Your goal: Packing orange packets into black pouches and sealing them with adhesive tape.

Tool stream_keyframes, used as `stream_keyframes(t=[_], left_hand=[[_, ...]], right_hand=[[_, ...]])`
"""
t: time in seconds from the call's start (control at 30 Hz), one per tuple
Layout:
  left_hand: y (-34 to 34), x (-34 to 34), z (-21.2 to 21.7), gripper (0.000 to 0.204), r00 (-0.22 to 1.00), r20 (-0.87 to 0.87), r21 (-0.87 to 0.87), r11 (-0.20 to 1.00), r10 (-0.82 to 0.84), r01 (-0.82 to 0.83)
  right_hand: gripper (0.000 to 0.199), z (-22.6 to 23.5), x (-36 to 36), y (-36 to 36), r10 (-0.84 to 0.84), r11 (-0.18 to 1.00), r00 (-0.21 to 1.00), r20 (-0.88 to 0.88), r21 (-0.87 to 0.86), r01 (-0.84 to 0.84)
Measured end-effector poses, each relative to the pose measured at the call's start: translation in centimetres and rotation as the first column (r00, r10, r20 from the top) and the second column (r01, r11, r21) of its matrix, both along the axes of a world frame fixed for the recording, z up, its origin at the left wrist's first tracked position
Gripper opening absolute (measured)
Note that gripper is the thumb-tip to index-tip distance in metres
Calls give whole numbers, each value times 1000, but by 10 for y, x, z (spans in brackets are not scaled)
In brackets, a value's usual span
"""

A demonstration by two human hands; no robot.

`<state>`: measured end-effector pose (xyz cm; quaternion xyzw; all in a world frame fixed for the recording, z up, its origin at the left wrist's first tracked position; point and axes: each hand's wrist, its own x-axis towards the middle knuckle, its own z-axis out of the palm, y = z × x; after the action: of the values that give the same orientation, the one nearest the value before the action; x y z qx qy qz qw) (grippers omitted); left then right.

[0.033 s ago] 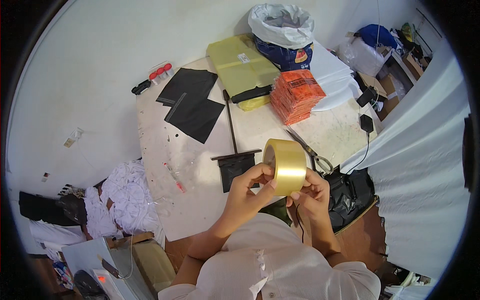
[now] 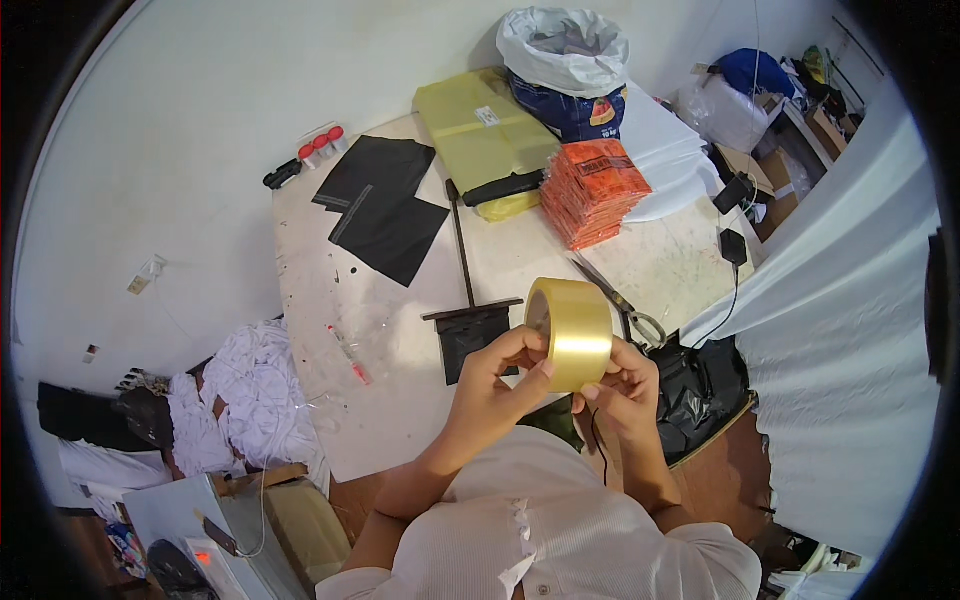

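Note:
Between my hands, above the table's near edge, is a wide roll of yellowish packing tape (image 2: 582,335). My left hand (image 2: 503,378) grips its left side, fingers reaching to the core and thumb on the near rim. My right hand (image 2: 624,388) is closed at the roll's lower right, fingertips against the tape; whether a loose tape end is pinched there I cannot tell. Just left of the roll, a black bag (image 2: 468,345) lies under a dark T-shaped bar (image 2: 470,305). A pair of large scissors (image 2: 622,303) rests beyond my right hand.
Two black bags (image 2: 390,232) lie at the table's far left, near red-capped containers (image 2: 322,146). Behind stand a yellow package (image 2: 485,125), a stack of orange packets (image 2: 594,195) and a white-topped sack (image 2: 563,75). A red-and-white pen (image 2: 349,356) is at left; a white curtain (image 2: 850,350) hangs right.

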<state>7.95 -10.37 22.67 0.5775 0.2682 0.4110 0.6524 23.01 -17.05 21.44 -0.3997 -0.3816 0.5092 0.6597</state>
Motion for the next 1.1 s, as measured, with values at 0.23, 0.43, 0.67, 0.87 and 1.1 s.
stream_keyframes(t=[0.23, 0.43, 0.67, 0.87, 1.1], left_hand=[[4, 0, -2, 11, 999, -19, 71, 996, -47, 48], [7, 3, -14, 13, 995, 43, -1, 996, -93, 93], [4, 4, -16, 9, 993, 56, -74, 991, -105, 109], [11, 0, -8, 19, 985, -36, 206, 966, 169, -158], [32, -3, 15, 28, 983, -150, 806, 589, 110, 57]], right_hand=[[43, -3, 3, -2, 15, 1000, 999, 50, 7, -15], [44, -9, 10, -2, 17, 998, 985, 174, 64, -28], [47, -5, 11, -5, -4, 1000, 995, 100, 23, 2], [48, -3, 17, -6, -23, 999, 1000, 20, -46, 24], [49, 2, 21, -10, 19, 999, 998, 59, -49, -16]])
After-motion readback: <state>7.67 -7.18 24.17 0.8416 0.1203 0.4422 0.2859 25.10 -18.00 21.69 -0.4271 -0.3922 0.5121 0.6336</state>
